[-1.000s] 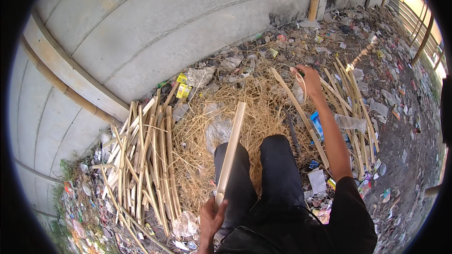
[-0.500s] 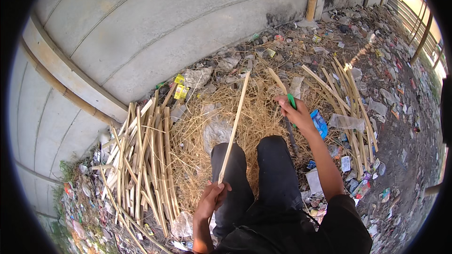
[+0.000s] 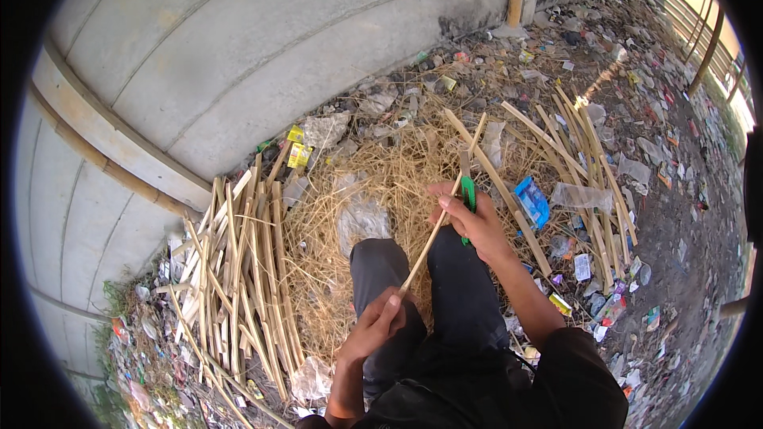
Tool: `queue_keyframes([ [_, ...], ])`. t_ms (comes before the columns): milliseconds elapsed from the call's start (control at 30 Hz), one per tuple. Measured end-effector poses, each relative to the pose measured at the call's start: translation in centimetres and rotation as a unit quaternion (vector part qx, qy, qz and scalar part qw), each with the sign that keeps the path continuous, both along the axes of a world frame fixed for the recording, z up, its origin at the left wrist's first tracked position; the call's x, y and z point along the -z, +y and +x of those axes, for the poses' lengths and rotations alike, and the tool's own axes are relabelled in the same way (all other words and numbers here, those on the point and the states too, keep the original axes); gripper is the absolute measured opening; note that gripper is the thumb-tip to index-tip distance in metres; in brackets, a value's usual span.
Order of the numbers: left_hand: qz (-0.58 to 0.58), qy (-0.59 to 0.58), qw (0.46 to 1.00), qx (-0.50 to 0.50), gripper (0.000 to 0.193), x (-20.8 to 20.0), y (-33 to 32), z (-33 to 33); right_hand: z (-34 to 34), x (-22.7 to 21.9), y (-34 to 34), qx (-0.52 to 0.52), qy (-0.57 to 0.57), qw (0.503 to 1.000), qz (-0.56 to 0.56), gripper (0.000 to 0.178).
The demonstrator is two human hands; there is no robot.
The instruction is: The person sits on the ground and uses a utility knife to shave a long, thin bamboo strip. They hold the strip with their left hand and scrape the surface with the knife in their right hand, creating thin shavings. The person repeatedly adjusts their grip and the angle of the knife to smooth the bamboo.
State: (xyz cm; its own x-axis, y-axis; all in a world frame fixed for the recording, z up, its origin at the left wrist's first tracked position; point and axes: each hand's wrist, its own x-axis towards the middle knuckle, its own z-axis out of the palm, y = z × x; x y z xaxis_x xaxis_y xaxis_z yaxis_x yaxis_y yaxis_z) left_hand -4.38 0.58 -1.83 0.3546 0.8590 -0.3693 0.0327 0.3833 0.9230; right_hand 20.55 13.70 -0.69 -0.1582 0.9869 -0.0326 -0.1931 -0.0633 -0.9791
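Observation:
My left hand (image 3: pixel 373 326) is closed round the lower end of a thin bamboo strip (image 3: pixel 423 260). The strip slants up and to the right, above my knees. My right hand (image 3: pixel 474 222) grips a green-handled knife (image 3: pixel 469 195), whose short dull blade points away from me. Its thumb lies on the strip, so that strip and knife cross in that hand. Just beyond, a longer bamboo slat (image 3: pixel 497 183) lies on the straw. The fingers under the knife handle are partly hidden.
A pile of bamboo strips (image 3: pixel 238 270) lies at left, a smaller bundle (image 3: pixel 592 183) at right. Straw (image 3: pixel 318 270) covers the ground round my legs, with plastic litter and a blue packet (image 3: pixel 532 202). A concrete wall (image 3: pixel 318 40) stands beyond.
My right hand has come left and down, and the knife's blade now points away instead of toward me. The strip has tilted right, and its upper part now meets my right hand.

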Motion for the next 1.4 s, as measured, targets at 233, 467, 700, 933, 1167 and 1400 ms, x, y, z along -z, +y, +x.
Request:
queue_keyframes([
  [233,0.065,0.028,0.997,-0.031,0.031,0.8,-0.3,-0.3,0.8,-0.6,-0.2,-0.008,-0.012,0.999,0.033,0.048],
  [467,0.132,0.134,0.979,-0.074,0.031,-0.3,-0.1,0.4,0.6,1.6,-3.3,0.090,-0.102,0.967,0.214,0.042],
  [700,0.160,0.132,0.971,-0.121,0.035,-2.0,0.3,1.8,-0.5,1.1,-7.3,0.024,-0.300,0.874,0.381,0.029],
  [933,0.197,0.095,0.969,-0.111,0.045,-1.9,0.5,2.0,-1.4,1.7,-8.1,0.022,-0.295,0.860,0.416,0.031],
  [1167,0.153,0.078,0.978,-0.122,0.040,-3.0,0.4,2.1,-1.9,1.1,-8.1,0.026,-0.295,0.861,0.414,0.031],
  [1400,0.183,0.100,0.965,-0.156,0.039,-2.1,0.4,2.5,-2.3,0.2,-8.3,0.028,-0.311,0.860,0.404,0.029],
])
